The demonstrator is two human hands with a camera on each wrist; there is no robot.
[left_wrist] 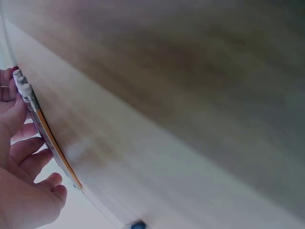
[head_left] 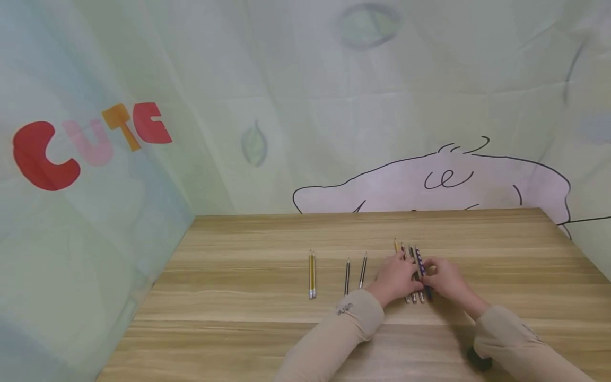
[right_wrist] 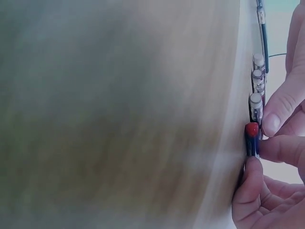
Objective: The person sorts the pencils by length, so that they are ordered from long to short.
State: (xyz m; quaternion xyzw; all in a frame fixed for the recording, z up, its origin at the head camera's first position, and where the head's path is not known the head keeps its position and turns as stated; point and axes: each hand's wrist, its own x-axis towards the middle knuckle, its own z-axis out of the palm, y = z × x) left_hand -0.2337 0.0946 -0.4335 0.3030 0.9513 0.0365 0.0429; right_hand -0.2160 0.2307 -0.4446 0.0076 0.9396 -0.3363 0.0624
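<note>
Several pencils (head_left: 414,298) lie side by side on the right part of the wooden table, white eraser ends toward me. My left hand (head_left: 395,277) rests over them with relaxed fingers, hiding their middles. Its thumb touches the row's right side. An orange pencil (left_wrist: 56,145) shows along the row's edge in the left wrist view. At the right end of the row is a dark blue patterned pencil (head_left: 420,260) with a red end (right_wrist: 252,129). My right hand (head_left: 445,278) pinches this one between thumb and finger, close beside the left thumb.
Two pencils (head_left: 312,273), one yellowish, lie together on the table (head_left: 229,318) at the left. Two dark pencils (head_left: 347,276) lie apart between them and my left hand. A printed cloth backdrop (head_left: 215,106) stands behind and left of the table.
</note>
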